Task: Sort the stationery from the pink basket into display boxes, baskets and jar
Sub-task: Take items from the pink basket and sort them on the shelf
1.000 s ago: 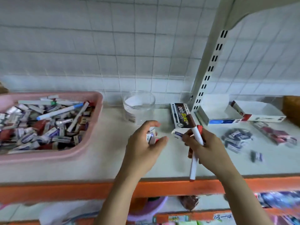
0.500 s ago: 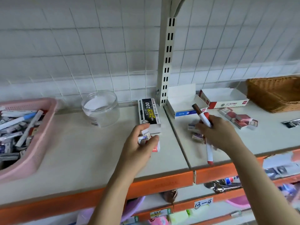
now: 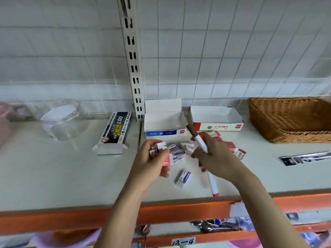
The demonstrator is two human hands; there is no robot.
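on the shelf (image 3: 71, 176), left hand (image 3: 152, 161) grips a bunch of erasers (image 3: 159, 149), right hand (image 3: 213, 158) fingers curl round a marker (image 3: 201, 142), loose erasers (image 3: 179, 153) piled before empty display boxes (image 3: 164, 122), so sorting looks barely started, pink basket (image 3: 4, 113) far left.

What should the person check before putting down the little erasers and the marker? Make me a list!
1. Left hand has a firm hold on the small erasers: ok.
2. Right hand has a hold on the marker: ok.
3. Blue display box is open with room inside: ok.
4. Red display box is open with room inside: ok.
5. Which box suits the held erasers: cannot tell, labels are blurred.
6. Loose erasers are already lying on the shelf in front of the boxes, unsorted: not ok.
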